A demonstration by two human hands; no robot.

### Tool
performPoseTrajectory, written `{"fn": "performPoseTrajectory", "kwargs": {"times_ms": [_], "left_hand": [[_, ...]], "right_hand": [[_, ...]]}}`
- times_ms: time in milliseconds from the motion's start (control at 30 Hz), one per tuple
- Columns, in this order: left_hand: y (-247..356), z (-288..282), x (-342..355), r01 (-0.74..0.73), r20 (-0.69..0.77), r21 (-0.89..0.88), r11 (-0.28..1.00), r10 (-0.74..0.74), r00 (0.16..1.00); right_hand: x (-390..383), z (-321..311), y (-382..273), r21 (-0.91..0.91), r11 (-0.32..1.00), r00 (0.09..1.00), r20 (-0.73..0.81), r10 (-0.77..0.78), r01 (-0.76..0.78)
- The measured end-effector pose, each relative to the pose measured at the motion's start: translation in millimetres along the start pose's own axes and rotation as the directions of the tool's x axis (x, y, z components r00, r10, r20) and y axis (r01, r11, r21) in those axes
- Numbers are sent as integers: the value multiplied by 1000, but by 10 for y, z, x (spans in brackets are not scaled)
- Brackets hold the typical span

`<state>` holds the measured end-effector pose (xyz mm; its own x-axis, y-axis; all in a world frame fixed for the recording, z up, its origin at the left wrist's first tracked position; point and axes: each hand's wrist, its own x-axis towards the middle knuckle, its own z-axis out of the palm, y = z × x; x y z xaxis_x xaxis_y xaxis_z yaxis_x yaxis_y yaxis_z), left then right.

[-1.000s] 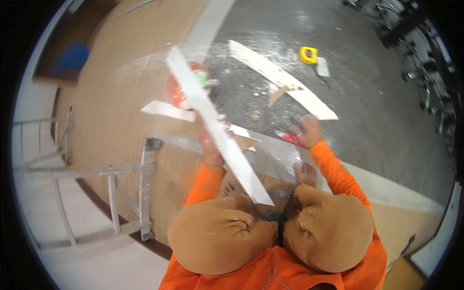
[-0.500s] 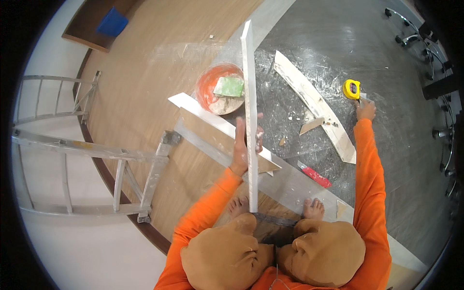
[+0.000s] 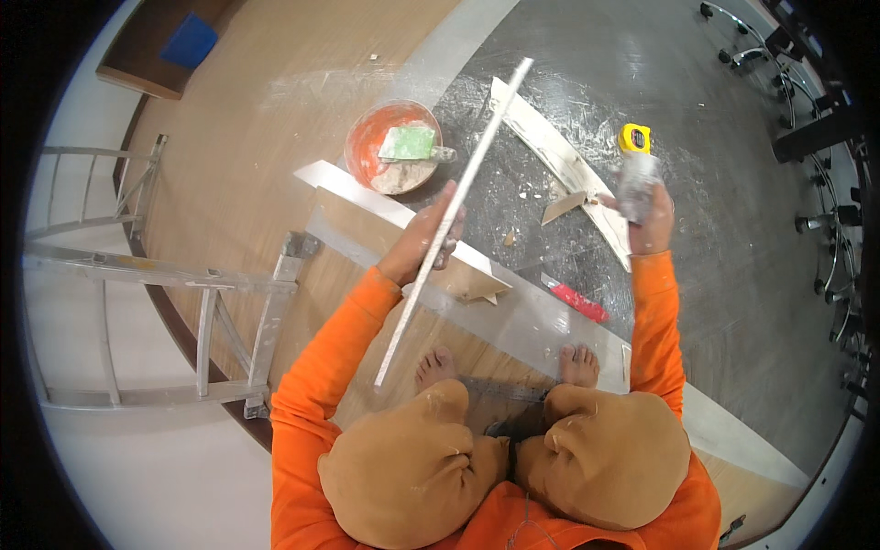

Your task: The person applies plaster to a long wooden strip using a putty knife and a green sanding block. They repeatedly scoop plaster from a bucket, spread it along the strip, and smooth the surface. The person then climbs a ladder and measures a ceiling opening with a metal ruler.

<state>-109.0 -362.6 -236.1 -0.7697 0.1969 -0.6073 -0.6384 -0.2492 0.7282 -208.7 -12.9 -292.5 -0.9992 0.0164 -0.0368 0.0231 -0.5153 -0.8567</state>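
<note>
My left hand (image 3: 417, 246) is closed around a long, narrow white board (image 3: 460, 195), seen edge-on and slanting from lower left to upper right. My right hand (image 3: 654, 225) grips a grey-white block-like thing (image 3: 637, 183); it is smeared by motion, and its kind cannot be made out. Just beyond it on the dark floor lies a yellow tape measure (image 3: 633, 138). Left of the board's upper half stands an orange basin (image 3: 364, 137) of white paste, with a green, paste-smeared flat tool (image 3: 412, 143) in it.
A long white strip (image 3: 362, 194) lies on the floor below the basin. Farther right are a cut white board piece (image 3: 541, 130), small scraps (image 3: 561, 209) and a red cutter (image 3: 579, 302). An aluminium ladder (image 3: 197, 282) stands left; wheeled chair bases (image 3: 747, 53) line the far right.
My right hand has lifted the grey-white thing from beside the tape measure and drawn it nearer. The board in my left hand has tilted, its top now leaning right.
</note>
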Motion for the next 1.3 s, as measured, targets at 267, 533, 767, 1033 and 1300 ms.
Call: {"fn": "performPoseTrajectory", "kwargs": {"times_ms": [267, 533, 767, 1033, 1300], "left_hand": [[-398, 99, -421, -37, -89, 215, 976, 57, 994], [-463, -8, -597, -14, -194, 67, 998, 26, 981], [-368, 151, -775, -148, -197, 65, 987, 158, 968], [-622, 160, -533, -204, -282, 49, 978, 210, 936], [-566, 135, -483, -160, -108, 3, 987, 160, 981]], "right_hand": [[-352, 1383, -69, -572, 143, 575, 710, -408, 808], [-1450, 1461, 543, -359, 334, 433, 883, -180, 871], [-1151, 1572, 300, -364, 118, 379, 913, -148, 924], [-1637, 1502, 256, -261, 235, 294, 948, -120, 936], [-1458, 1440, 349, -328, 186, 357, 922, -150, 926]]}}
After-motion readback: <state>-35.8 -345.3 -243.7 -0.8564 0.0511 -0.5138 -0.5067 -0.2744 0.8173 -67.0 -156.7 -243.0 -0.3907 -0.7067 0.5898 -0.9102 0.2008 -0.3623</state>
